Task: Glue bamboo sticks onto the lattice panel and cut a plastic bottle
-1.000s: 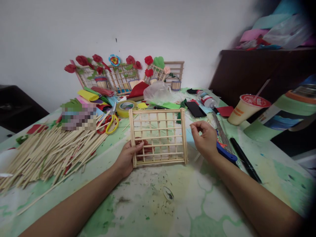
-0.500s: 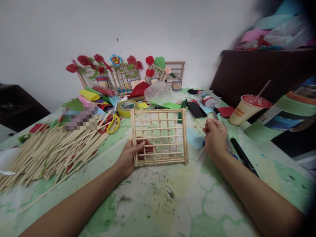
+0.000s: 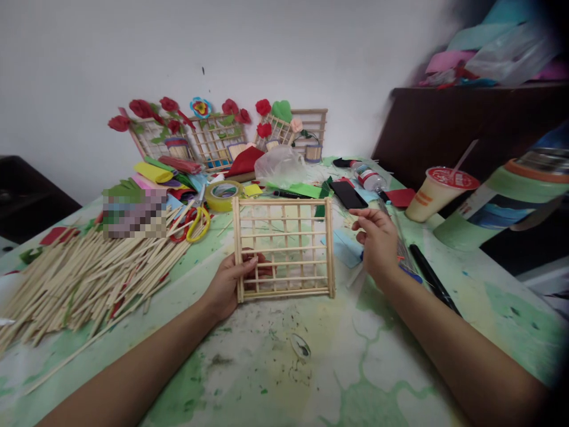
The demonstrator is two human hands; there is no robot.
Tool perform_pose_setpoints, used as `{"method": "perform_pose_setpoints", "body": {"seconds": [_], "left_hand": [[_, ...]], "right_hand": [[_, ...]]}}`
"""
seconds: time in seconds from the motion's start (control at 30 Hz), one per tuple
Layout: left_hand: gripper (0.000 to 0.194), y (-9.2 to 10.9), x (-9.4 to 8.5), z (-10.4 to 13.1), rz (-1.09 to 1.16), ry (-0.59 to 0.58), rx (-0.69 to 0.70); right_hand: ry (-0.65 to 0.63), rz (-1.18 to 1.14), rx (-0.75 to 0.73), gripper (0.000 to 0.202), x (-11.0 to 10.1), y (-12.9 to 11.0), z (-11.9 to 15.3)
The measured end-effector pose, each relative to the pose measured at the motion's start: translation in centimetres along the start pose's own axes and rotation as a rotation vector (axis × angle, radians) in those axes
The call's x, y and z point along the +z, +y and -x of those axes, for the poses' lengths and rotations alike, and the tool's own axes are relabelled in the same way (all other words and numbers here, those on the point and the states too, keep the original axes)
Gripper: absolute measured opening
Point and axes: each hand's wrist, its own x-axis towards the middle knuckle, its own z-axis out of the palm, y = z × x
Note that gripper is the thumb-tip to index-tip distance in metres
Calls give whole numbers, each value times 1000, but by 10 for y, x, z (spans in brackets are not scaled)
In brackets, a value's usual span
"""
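Stick lattice (image 3: 287, 248) roughly upright, face-on

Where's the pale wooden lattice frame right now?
In the head view, the lattice frame is at centre, its left side held in the left hand, right of the pale stick pile.

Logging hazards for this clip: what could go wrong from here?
Only the left hand grips the stick lattice, at its left side; pressing the free right side might twist it.
The cup stands to the right of the right hand; a wide swing might tip it.
Scissors lie beside the loose sticks; pulling one out could drag them.
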Motion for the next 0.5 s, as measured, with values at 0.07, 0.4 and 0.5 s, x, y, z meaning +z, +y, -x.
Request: {"method": "perform_pose_setpoints", "body": {"seconds": [0.07,0.4,0.5], "left_hand": [[18,0,0,1,-7,7,-7],[19,1,0,2,-24,34,2],[18,1,0,2,-33,24,-8]], "right_hand": [[-80,4,-15,18,3,-6,5],[-340,-45,44,37,10,-16,15],[-400,38,-9,36,9,-12,12]]}}
